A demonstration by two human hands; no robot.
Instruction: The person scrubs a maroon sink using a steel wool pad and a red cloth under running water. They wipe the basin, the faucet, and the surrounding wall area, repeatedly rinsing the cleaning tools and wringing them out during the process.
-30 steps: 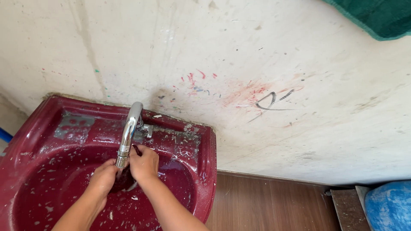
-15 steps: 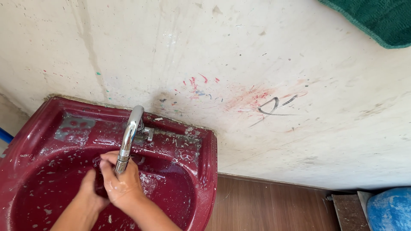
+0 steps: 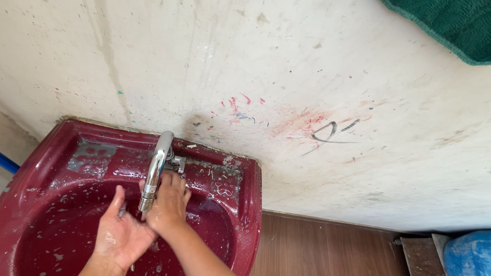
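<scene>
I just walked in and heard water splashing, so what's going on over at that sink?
A person is working both bare hands together under the chrome tap of a dark red sink fixed to a stained pale wall. The left hand is open, palm up, and looks wet or soapy. The right hand presses against it just below the spout. The basin is splashed with water and whitish flecks. Neither hand visibly holds anything.
</scene>
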